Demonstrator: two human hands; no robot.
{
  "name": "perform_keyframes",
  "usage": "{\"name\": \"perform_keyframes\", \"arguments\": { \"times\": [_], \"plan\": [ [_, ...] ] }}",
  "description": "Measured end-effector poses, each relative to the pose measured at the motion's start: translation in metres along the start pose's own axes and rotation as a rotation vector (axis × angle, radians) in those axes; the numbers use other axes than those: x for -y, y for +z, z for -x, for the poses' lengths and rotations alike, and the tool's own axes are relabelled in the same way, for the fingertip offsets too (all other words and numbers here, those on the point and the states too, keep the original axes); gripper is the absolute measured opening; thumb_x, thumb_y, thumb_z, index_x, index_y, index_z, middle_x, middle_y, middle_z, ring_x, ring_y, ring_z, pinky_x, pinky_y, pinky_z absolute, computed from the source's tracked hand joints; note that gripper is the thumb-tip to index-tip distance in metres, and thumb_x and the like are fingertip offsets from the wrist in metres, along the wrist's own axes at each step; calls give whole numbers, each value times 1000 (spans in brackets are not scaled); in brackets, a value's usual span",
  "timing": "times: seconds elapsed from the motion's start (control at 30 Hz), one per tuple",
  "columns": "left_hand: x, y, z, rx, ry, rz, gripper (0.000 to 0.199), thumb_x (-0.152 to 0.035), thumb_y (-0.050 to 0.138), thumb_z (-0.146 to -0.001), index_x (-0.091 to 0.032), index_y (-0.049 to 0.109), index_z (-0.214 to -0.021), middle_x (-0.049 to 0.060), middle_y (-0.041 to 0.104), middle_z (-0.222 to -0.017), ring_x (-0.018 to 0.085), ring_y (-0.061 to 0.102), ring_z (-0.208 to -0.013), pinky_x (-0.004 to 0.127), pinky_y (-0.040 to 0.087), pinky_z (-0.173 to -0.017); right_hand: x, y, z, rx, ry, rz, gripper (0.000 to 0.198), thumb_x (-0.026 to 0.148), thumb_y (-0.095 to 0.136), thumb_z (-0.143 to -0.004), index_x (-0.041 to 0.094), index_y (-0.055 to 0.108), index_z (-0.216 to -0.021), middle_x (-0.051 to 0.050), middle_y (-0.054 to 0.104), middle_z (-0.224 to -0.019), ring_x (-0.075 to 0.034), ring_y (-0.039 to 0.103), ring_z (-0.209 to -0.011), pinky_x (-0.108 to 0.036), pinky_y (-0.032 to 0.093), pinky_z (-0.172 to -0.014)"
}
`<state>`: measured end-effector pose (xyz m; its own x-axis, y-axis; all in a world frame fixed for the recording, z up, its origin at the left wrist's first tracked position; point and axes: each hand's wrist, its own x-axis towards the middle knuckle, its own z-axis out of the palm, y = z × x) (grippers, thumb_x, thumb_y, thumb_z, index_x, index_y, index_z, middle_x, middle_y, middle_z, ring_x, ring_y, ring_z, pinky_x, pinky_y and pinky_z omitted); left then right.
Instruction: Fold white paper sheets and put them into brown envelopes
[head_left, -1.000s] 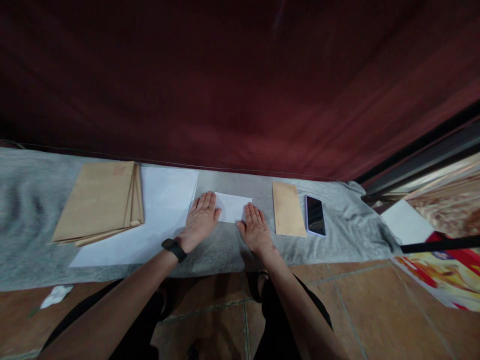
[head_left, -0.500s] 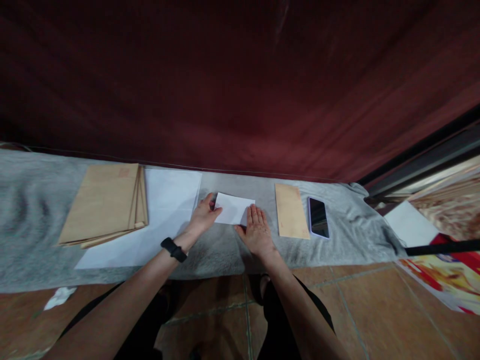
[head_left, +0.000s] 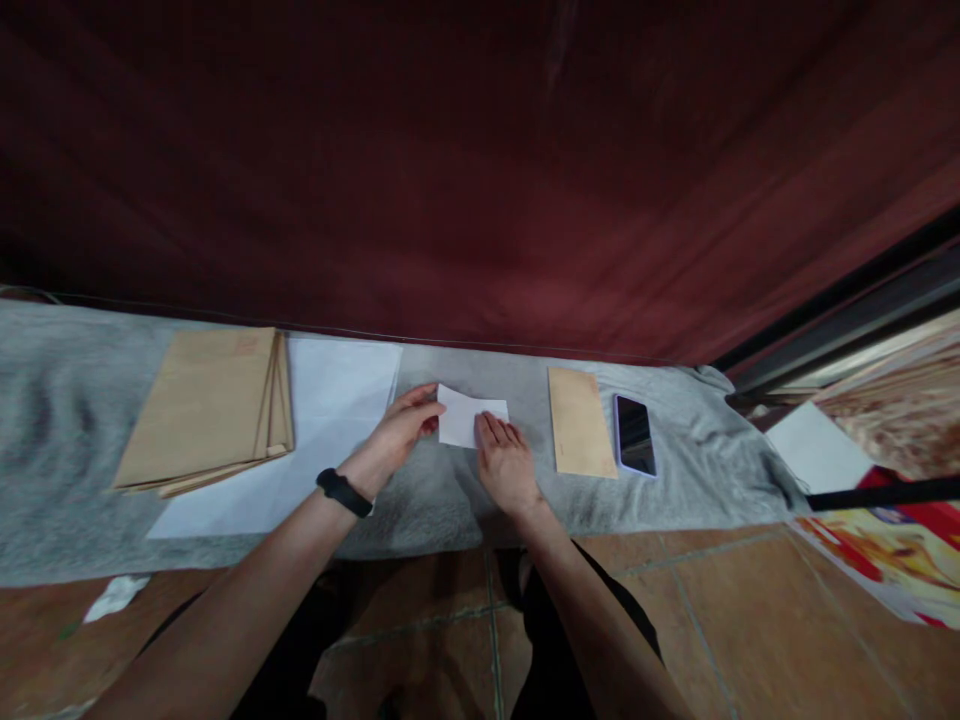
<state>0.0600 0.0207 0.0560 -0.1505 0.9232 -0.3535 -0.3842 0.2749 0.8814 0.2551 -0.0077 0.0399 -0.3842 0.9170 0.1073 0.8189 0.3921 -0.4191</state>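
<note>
A small white sheet of paper, apparently folded, lies on the grey cloth between my hands. My left hand, with a black band on its wrist, pinches the paper's left end between thumb and fingers, and that end is lifted a little. Flat on the right part of the paper rests my right hand, its fingers stretched out and pressing down. To the right of it lies a single brown envelope. Left of my left hand are larger white sheets, partly under a stack of brown envelopes.
A phone in a light purple case lies right of the single envelope. The grey cloth ends in front at the tiled floor. Behind it rises a dark red surface. At the right, a black bar crosses colourful packaging.
My left hand has raised the paper's left end slightly, bending it. My right hand has slid left across the paper, its fingers now further in from the right edge.
</note>
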Motion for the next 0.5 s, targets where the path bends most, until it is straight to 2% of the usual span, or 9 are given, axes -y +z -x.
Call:
{"name": "perform_keyframes", "arguments": {
  "times": [0.07, 0.13, 0.2, 0.27, 0.33, 0.4, 0.5],
  "plan": [
    [-3, 3, 1, 61, -30, 90, 41, -26, 79, -66, -17, 70, -105, 2, 72, -80, 12, 63, -64, 22, 47, -57, -2, -3, -5, -71, 53, -245, 47, 22, 46, -98, 20, 55, -143, -10, 61, -143, -25, 59, -129, -40, 42, -112],
    [-5, 4, 3, 91, -43, 117, 43, -35, 77, -72, -17, 69, -110, 6, 73, -89, 16, 68, -76, 25, 52, -64, -4, -5, -12, -180, 148, -590, 39, 32, 45, -99, 21, 65, -131, -9, 71, -128, -24, 66, -117, -37, 50, -103],
    [-3, 6, 6, 77, -23, 75, 49, -36, 78, -73, -18, 66, -117, 8, 74, -102, 19, 69, -91, 28, 55, -74, -4, -6, -19, -269, 256, -952, 40, 44, 47, -98, 18, 69, -120, -9, 76, -116, -24, 71, -108, -37, 55, -95],
    [1, 9, 10, 94, 6, 4, 56, -33, 81, -72, -20, 64, -123, 8, 72, -113, 21, 68, -103, 30, 56, -82, 0, -6, -23, -289, 328, -1218, 44, 50, 51, -96, 16, 68, -118, -10, 76, -116, -25, 72, -106, -37, 58, -90],
    [7, 11, 13, 188, 19, -52, 61, -33, 80, -72, -19, 61, -129, 9, 70, -121, 23, 67, -108, 33, 56, -86, 4, -5, -23, -252, 357, -1347, 47, 51, 54, -93, 15, 66, -121, -12, 74, -121, -25, 71, -108, -37, 60, -87],
    [11, 11, 13, 251, 47, -105, 66, -32, 77, -74, -18, 58, -135, 10, 70, -123, 24, 68, -105, 35, 57, -84, 7, -3, -21, -205, 388, -1389, 45, 50, 59, -90, 15, 67, -117, -13, 74, -120, -25, 71, -107, -36, 61, -84],
    [14, 3, 4, 163, 141, -284, 72, -27, 73, -72, -17, 54, -140, 8, 73, -114, 22, 69, -92, 32, 56, -77, 2, -1, -17, -177, 458, -1403, 38, 48, 68, -83, 17, 68, -103, -11, 77, -105, -24, 73, -93, -34, 62, -76]
  ]
}}
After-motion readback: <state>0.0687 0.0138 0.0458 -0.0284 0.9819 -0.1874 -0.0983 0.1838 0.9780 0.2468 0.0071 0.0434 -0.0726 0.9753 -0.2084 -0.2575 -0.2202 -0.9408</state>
